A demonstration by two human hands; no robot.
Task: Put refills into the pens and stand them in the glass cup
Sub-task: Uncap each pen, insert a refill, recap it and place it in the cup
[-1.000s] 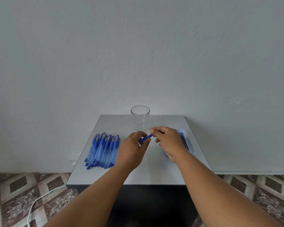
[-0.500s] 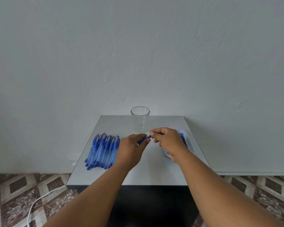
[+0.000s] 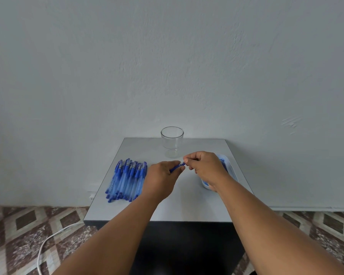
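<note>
One blue pen [image 3: 177, 167] is held between both hands above the middle of the grey table [image 3: 173, 205]. My left hand [image 3: 161, 178] grips its body, most of which is hidden in the fist. My right hand [image 3: 206, 167] pinches the pen's far end with thumb and fingertips. An empty glass cup [image 3: 172, 138] stands upright at the back edge of the table, just beyond the hands. A row of several blue pens [image 3: 127, 179] lies side by side on the table's left part.
A white tray [image 3: 231, 171] with blue parts in it sits at the table's right, partly hidden behind my right wrist. A white cable [image 3: 48, 243] trails over the patterned floor at lower left. A plain wall rises right behind the table.
The hands have drawn slightly closer together around the pen and less of the blue body shows between them. The cup, the row of pens and the tray stay where they were.
</note>
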